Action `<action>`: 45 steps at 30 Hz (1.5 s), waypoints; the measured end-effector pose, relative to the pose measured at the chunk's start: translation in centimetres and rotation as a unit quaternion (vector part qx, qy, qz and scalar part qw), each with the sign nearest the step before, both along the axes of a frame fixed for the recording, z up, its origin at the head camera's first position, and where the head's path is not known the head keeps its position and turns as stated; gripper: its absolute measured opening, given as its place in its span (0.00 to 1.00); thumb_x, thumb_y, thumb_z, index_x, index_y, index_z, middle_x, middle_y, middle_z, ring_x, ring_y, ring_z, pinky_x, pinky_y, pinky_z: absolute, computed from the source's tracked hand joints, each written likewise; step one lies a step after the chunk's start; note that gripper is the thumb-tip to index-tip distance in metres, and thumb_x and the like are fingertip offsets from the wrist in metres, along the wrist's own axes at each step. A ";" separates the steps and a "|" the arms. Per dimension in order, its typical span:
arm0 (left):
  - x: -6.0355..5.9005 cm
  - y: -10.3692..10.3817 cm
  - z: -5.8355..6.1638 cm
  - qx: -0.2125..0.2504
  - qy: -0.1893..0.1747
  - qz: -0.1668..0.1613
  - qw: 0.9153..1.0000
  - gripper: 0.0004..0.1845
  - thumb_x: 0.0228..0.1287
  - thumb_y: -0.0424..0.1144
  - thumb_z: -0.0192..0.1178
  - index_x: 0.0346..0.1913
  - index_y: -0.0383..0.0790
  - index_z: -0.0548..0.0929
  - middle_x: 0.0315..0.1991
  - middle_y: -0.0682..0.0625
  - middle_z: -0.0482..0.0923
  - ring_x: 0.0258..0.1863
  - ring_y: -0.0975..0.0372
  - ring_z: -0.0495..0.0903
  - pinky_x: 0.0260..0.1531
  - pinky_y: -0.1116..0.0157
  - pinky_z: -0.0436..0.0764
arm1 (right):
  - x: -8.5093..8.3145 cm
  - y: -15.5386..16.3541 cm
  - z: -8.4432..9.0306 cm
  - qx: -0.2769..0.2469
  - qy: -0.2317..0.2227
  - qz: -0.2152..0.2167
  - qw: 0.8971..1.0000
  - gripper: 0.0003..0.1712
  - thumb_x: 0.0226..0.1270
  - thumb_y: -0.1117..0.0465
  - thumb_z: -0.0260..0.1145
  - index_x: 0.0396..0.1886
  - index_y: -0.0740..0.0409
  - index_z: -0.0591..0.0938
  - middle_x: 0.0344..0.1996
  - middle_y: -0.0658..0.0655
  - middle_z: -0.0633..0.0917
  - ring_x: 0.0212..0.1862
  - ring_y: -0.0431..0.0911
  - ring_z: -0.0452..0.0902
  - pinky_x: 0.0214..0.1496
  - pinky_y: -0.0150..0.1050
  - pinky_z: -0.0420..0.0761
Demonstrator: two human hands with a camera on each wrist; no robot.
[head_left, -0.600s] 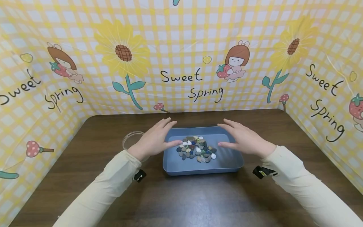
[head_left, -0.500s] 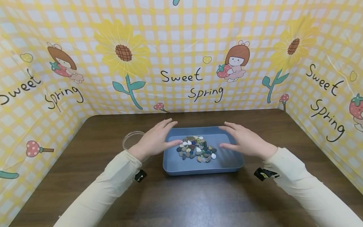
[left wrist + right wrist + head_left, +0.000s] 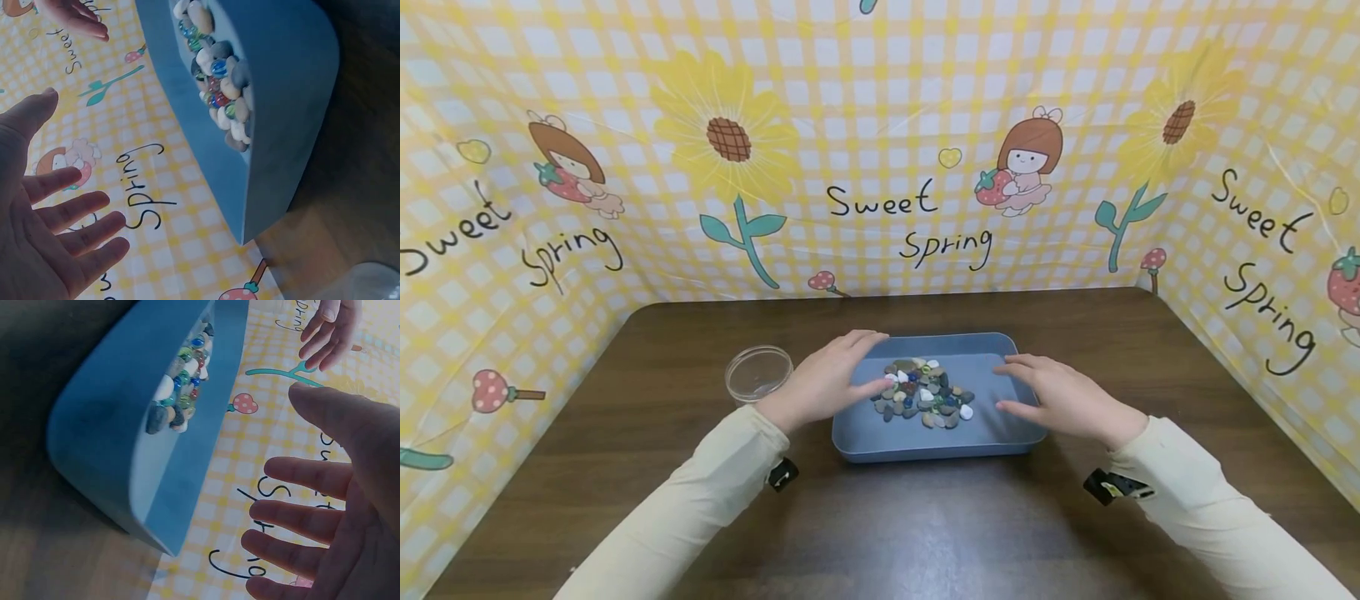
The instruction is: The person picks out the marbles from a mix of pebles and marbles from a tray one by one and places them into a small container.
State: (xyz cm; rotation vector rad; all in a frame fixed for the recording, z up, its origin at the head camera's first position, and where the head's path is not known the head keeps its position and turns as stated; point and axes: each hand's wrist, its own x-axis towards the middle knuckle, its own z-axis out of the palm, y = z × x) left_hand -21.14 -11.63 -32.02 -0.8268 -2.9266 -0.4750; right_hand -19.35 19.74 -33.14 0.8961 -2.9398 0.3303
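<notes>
A blue-grey rectangular tray (image 3: 992, 437) stands on the table with a heap of pebbles and glass marbles (image 3: 925, 396) in its middle. My left hand (image 3: 823, 382) hovers over the tray's left side, fingers extended and thumb apart, holding nothing. Over the right side my right hand (image 3: 1063, 396) hovers likewise, its palm turned inward. Both wrist views show spread fingers with nothing between them; the marbles (image 3: 220, 67) there are blue, green and red among white and grey stones.
Left of the tray, close by my left hand, sits a round clear glass dish (image 3: 758, 373). The dark wooden table (image 3: 880, 525) is bordered at the back and sides by a yellow checked cloth (image 3: 880, 108) with printed flowers.
My left hand has moved slightly right and down, uncovering more of the glass dish. My right hand has shifted right and down. Tray and stones stay put.
</notes>
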 end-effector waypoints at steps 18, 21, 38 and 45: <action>0.3 0.8 -1.7 -0.023 -0.008 -0.033 0.999 0.32 0.63 0.56 0.56 0.65 0.41 0.68 0.63 0.44 0.70 0.62 0.52 0.72 0.59 0.53 0.74 | 1.6 1.2 -2.2 0.001 -0.018 0.000 1.000 0.28 0.62 0.48 0.63 0.56 0.61 0.77 0.56 0.65 0.78 0.58 0.59 0.75 0.58 0.55 0.74; 0.3 0.9 -1.8 -0.027 -0.005 -0.033 0.999 0.32 0.64 0.56 0.55 0.64 0.40 0.69 0.63 0.44 0.70 0.61 0.53 0.73 0.58 0.53 0.75 | 1.7 1.3 -2.3 0.001 -0.011 0.006 1.000 0.28 0.62 0.49 0.64 0.56 0.61 0.77 0.54 0.63 0.80 0.57 0.57 0.76 0.58 0.54 0.74; 0.0 1.5 -2.6 0.037 -0.055 -0.034 0.997 0.26 0.63 0.53 0.58 0.61 0.45 0.73 0.60 0.48 0.74 0.59 0.57 0.74 0.58 0.55 0.74 | 2.1 1.8 -3.3 -0.015 0.021 0.028 0.999 0.25 0.58 0.53 0.67 0.52 0.61 0.79 0.49 0.58 0.83 0.52 0.54 0.79 0.53 0.50 0.77; -0.7 1.7 -3.0 0.096 -0.078 -0.071 0.990 0.22 0.64 0.50 0.58 0.60 0.48 0.75 0.60 0.52 0.74 0.61 0.59 0.72 0.60 0.56 0.73 | 2.1 1.8 -3.3 -0.016 0.016 0.022 0.999 0.25 0.58 0.53 0.67 0.53 0.61 0.79 0.50 0.59 0.83 0.53 0.54 0.78 0.54 0.51 0.77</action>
